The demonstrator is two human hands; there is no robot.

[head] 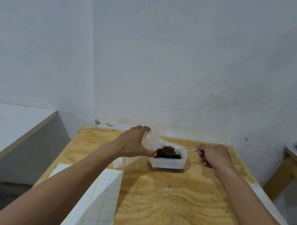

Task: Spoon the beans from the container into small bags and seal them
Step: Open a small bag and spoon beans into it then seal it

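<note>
Two hands are working over the container (167, 161) at the bench's (170, 200) far end: the left hand (132, 144) is pinching a clear bag (149, 139) just left of it, while the right hand (213, 156) is gripping a spoon (186, 150) whose bowl is lying in the beans (167, 151).

left hand (133, 144) holds bag (149, 139) | right hand (213, 156) grips spoon (180, 151) in beans (167, 151) | container (167, 162) on table (169, 209)
</note>
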